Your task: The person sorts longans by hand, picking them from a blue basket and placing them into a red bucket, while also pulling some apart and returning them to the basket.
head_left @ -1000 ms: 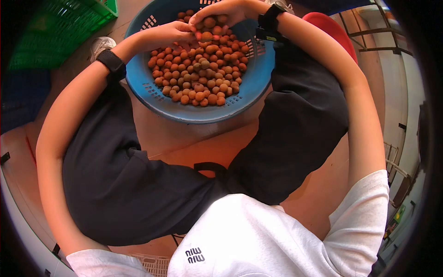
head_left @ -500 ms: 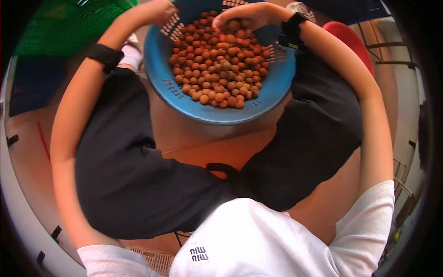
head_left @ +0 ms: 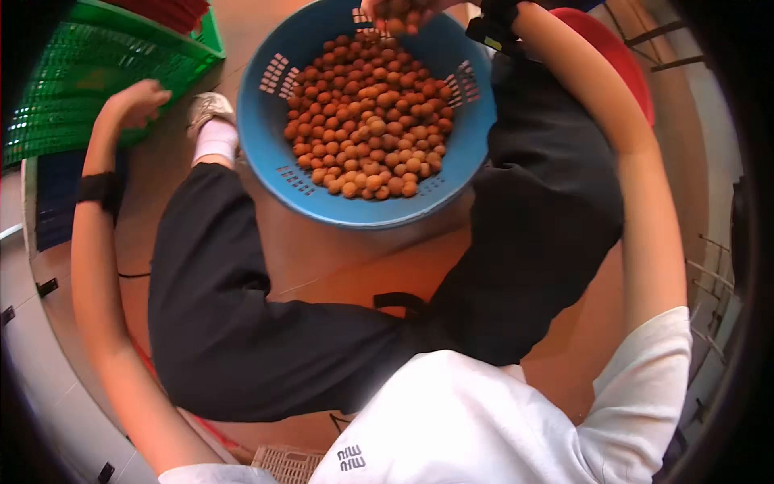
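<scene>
A blue plastic basket (head_left: 363, 211) with slotted walls stands on the floor between my legs. Many round brown fruits (head_left: 367, 121) lie in it. My right hand (head_left: 409, 11), at the basket's far rim near the top edge of the view, is closed around several of the fruits. Out to the left, beside the green crate (head_left: 89, 85), is my left hand (head_left: 143, 102). Its fingers are curled, and whether anything is inside them is hidden.
Dark red material shows inside the green crate at the upper left. A red basin (head_left: 617, 60) is behind my right forearm. Metal racks (head_left: 709, 282) stand at the right edge. A beige slatted basket (head_left: 289, 465) is at the bottom.
My left hand has moved from the basket's rim out to the left, towards the crate. My right hand has risen from the fruits to the far rim, with several in it.
</scene>
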Available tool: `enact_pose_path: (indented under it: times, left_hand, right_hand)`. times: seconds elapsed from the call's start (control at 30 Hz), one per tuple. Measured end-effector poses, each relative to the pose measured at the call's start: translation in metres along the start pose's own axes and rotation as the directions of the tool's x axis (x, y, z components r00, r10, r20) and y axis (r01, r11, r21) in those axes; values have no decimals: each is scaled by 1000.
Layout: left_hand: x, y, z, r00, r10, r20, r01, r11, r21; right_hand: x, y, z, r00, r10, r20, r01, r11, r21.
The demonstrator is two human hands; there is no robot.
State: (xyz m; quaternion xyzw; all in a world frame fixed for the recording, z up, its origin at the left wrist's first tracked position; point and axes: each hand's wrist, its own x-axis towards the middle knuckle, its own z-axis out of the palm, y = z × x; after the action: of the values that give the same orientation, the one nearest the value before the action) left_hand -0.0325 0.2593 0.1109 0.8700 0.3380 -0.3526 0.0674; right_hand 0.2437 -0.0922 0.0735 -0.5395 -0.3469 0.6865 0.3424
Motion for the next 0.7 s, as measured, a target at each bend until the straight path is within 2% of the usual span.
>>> enact_pose_path:
  times: [0.03,0.07,0.1,0.13,0.17,0.2,0.23,0.27,0.3,0.33,0.37,0.4,0.43,0.47,0.5,0.53,0.6,0.63,0.7]
  left_hand:
    - [-2,41,3,990,137,-13,-136,990,38]
    - [12,63,15,921,371,-116,-363,928,84]
    - [23,84,30,789,575,-217,-554,818,154]
    - [10,115,44,761,605,-234,-598,794,106]
    - [-12,144,57,734,629,-255,-637,768,62]
    - [-31,164,69,758,621,-199,-612,783,109]
    - [-45,176,79,783,607,-139,-588,794,157]
    - [-50,182,86,811,585,-8,-579,804,138]
    - [-50,186,92,821,556,127,-570,813,121]
    - [-41,186,98,816,528,235,-576,779,247]
    - [-34,185,99,817,513,265,-557,821,128]
    - [-26,184,98,814,499,296,-526,850,13]
    - [-20,182,95,809,486,331,-483,870,-95]
    - [-12,180,90,817,501,286,-475,865,-161]
    - [-3,178,85,840,477,260,-386,860,-334]
    - [-3,175,77,859,460,226,-357,853,-379]
    - [-2,173,62,879,435,197,-310,833,-458]
    - [1,173,58,882,427,201,-286,823,-492]
    - [11,176,58,897,404,180,-266,819,-509]
  right_hand:
    - [-15,0,-9,997,-46,-58,46,999,0]
    - [-41,5,-20,962,-251,-106,251,968,-10]
    - [-57,15,-55,982,-97,-161,141,947,290]
    - [-99,2,15,698,-197,-688,386,914,129]
    - [-126,11,2,871,-360,-335,470,809,352]
    - [-148,3,-21,765,174,-621,103,918,384]
    - [-171,23,-37,803,82,-590,23,985,168]
    - [-191,46,-49,846,5,-533,-43,997,-59]
    - [-212,46,-49,814,212,-540,-296,952,-73]
    - [-219,56,-51,744,331,-581,-533,818,-217]
    - [-232,67,-51,512,440,-738,-787,585,-197]
    - [-243,99,-72,314,620,-719,-906,421,-33]
    - [-248,104,-73,226,674,-703,-966,250,-71]
    - [-249,109,-77,228,683,-694,-966,246,-77]
    - [-239,106,-66,232,693,-682,-966,244,-81]
    - [-221,88,-48,246,649,-720,-955,291,-63]
    - [-192,81,-75,490,548,-678,-864,411,-292]
    - [-175,75,-73,577,324,-750,-781,490,-388]
    - [-116,43,-80,800,105,-590,-600,154,-785]
